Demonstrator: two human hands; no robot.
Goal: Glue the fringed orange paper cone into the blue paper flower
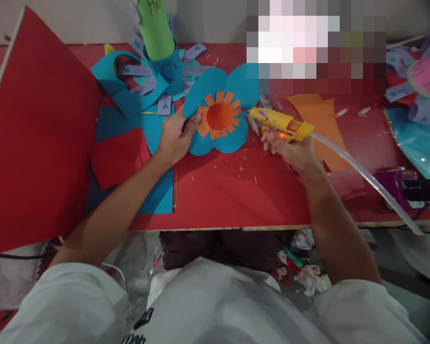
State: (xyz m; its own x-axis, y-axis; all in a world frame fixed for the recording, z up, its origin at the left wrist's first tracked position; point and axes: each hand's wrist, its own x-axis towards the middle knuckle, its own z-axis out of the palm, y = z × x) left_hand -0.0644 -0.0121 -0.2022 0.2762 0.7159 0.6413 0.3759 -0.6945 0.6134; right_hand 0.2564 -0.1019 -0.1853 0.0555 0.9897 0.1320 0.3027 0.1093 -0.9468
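A blue paper flower with large rounded petals is gripped along its left side by my left hand, thumb on top. At its middle stands an orange paper ring, its fringed tabs spread outward. My right hand is wrapped round a yellow hot glue gun, whose small orange light glows. The gun's nozzle points left, close to the flower's right petals; whether it touches them I cannot tell. A long clear glue stick trails from the gun's back toward the lower right.
Blue sheets and a red paper piece lie left on the red table. A large red board rises far left. A green paper tube stands behind. Orange paper and a purple device lie right.
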